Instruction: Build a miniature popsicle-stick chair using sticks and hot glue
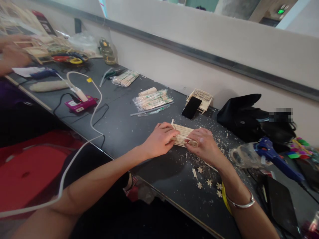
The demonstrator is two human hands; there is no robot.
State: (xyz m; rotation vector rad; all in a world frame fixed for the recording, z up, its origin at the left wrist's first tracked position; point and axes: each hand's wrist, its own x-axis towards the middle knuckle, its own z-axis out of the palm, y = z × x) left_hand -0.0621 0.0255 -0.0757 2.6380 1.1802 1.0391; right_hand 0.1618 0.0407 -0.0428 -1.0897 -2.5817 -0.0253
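A flat panel of thin wooden sticks [184, 131], laid side by side, is held just above or on the dark table between my hands. My left hand [160, 139] is closed on the panel's left end, thumb and fingers pinching its edge. My right hand [204, 144] curls over the right end, its fingers bent round the sticks near a short pale stick piece. Its palm side is hidden. Small flower-shaped wooden pieces [209, 183] and sawdust-like scraps lie in front of my right wrist.
A blue glue gun [279, 159] and a dark phone [280, 202] lie at right. Behind the panel, another phone [191, 107] leans on a small wooden lattice piece [205, 96]. Bagged sticks [153, 100] and a purple power strip [81, 104] stand left. Another person's hand [16, 58] works far left.
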